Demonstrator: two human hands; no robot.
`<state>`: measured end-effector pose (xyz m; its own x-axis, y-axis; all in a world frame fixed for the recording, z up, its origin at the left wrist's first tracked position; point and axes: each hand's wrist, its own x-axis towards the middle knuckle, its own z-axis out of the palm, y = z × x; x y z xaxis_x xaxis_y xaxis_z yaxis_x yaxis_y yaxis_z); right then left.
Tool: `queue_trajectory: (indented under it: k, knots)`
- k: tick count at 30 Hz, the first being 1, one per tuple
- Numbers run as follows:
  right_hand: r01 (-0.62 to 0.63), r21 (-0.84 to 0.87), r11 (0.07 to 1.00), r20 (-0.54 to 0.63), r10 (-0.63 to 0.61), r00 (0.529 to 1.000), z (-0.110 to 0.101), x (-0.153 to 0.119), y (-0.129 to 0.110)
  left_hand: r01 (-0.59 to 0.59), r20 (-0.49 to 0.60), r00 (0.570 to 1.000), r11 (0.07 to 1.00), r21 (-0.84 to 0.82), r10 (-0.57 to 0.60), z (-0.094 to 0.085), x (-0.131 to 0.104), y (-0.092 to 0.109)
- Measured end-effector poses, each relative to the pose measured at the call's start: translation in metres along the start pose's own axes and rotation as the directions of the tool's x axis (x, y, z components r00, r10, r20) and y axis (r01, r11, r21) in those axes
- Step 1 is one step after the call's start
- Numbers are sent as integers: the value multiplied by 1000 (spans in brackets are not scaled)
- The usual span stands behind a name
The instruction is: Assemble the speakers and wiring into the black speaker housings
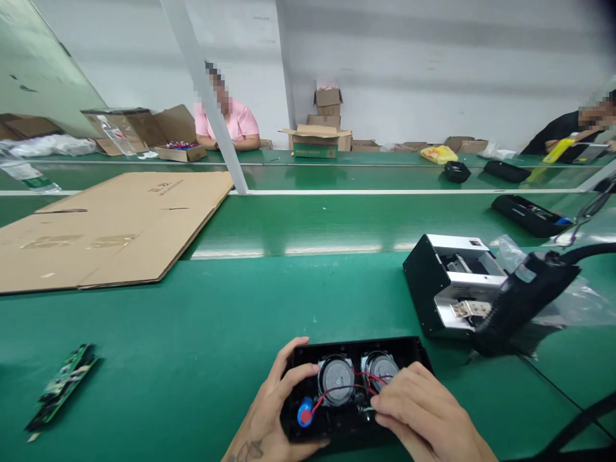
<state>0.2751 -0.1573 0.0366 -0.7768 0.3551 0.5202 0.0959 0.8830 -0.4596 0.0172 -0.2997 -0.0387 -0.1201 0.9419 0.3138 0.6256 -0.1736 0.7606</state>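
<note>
— While the left hand [269,410] clasps the case [353,388] at the near belt edge, what's the right hand [423,414] doing?
— Fingers pressed together, pinching wires [359,385] beside the speakers [337,378]; seating them probably needs a steady touch.

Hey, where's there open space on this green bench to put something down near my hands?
The widest bare patch lies between the circuit board, the flattened cardboard sheet and the speaker housing your left hand and right hand hold. Another strip runs behind the housing. The right is crowded: black-and-silver box, handheld tool, plastic bag.
</note>
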Motion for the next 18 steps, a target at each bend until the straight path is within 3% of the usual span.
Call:
queue_trajectory:
  k: [5, 11, 18]
  knots:
    - [-15, 37, 999, 32, 13, 999, -2, -7, 4, 14, 6, 1000, 1000, 8, -14, 2, -3, -5]
    - [-202, 124, 971, -40, 209, 977, -15, -8, 9, 13, 3, 1000, 1000, 9, -13, 2, -9, -4]
    - [-388, 175, 905, 68, 382, 922, -17, -7, 5, -2, -41, 999, 1000, 15, 2, 4, -8, -3]
